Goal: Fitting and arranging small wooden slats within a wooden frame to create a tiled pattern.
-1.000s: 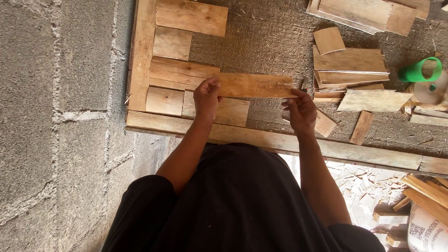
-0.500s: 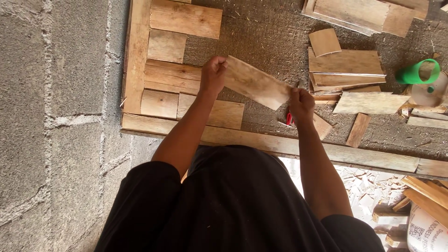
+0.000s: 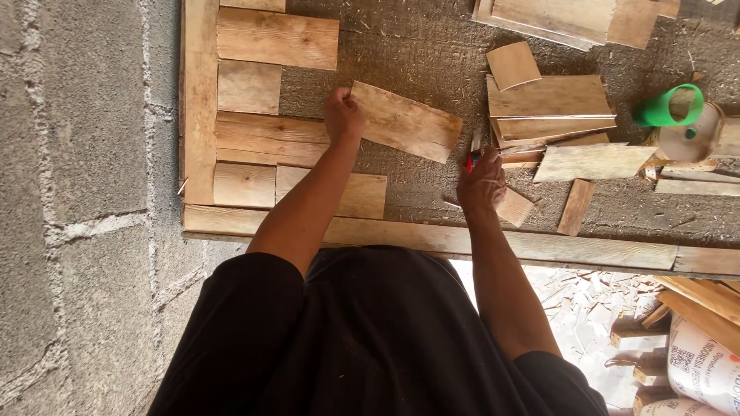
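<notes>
Wooden board (image 3: 407,121) tilted, pinched at its end by left hand (image 3: 343,115).

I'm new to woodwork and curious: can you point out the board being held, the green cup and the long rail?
Wooden board (image 3: 408,122), head view, middle of its face.
Green cup (image 3: 664,108), head view, its outer wall.
Long wooden rail (image 3: 586,248), head view, bare stretch right of the arm.

Pale wood board (image 3: 407,121), tilted, held at left end, maybe red pencil (image 3: 469,160)

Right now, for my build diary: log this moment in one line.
left hand: holds wooden board, tilted | right hand: grip on red pencil | wooden frame: boards laid inside
</notes>
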